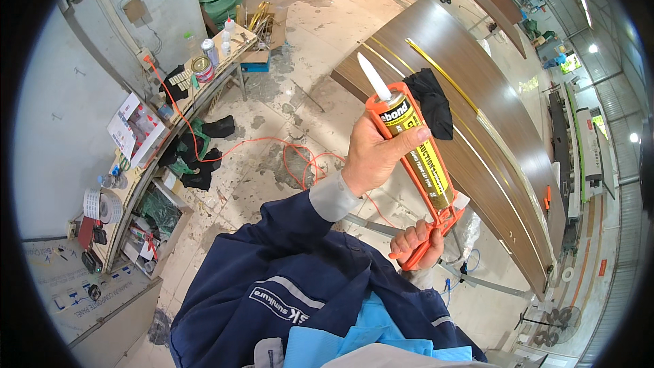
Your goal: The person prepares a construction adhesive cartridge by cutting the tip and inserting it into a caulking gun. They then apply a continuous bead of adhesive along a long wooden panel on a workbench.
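An orange caulking gun [446, 219] is held up in front of my body, loaded with a yellow and dark adhesive cartridge [428, 167]. Its white tapered nozzle [375, 76] points up and to the left. My left hand [378, 153] is wrapped round the front of the gun and cartridge, thumb lying across the label. Lower down, my right hand [417, 244] has its fingers closed round the handle and trigger. Behind the gun, a black cloth [430, 102] lies on a brown wood-grain panel [501, 119].
Long yellow strips [446, 76] and pale strips lie along the panel. An orange cord [266, 139] loops over the stained floor to my left. Against the wall stands a workbench [153, 153] with cans, bottles and tape rolls. A floor fan [560, 324] stands at the lower right.
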A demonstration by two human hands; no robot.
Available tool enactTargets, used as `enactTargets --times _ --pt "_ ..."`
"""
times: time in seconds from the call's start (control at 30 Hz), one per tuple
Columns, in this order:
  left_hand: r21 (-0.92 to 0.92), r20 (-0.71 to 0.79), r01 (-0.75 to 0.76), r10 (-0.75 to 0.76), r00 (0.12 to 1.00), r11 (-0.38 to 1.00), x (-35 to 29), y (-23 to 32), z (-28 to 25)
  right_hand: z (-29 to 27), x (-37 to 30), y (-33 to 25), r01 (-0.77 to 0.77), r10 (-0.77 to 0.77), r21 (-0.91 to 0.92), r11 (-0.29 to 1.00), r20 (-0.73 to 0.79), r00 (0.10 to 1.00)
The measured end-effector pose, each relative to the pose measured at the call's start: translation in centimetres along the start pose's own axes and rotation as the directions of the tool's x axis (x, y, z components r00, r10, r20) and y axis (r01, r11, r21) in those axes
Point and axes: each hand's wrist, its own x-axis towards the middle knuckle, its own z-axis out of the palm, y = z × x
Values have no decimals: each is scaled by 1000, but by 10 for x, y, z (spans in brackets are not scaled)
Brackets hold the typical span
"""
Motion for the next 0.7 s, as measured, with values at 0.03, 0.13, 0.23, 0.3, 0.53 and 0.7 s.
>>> enactTargets --times 0.03,0.13,0.23,0.3,0.53,0.7 --pt "11 4 16 -16 1000 1000 1 0 -1 3 -1 1 -13 13 -5 1000 12 1000" --pt "-7 36 25 -25 999 1000 6 0 -11 16 0 6 -43 41 20 999 70 997" --pt "-14 49 115 -114 992 993 8 -2 -23 27 -1 8 5 -18 -111 994 -118 993" --pt "-28 35 120 -119 992 992 6 -5 -26 30 -2 8 59 -84 -147 987 -173 981" --pt "-38 11 92 -91 996 995 -1 -10 -30 13 -7 -1 -91 95 -74 993 60 994" --pt "-54 16 95 -94 995 994 1 -14 -30 13 -7 -2 -10 10 -117 993 3 1000"
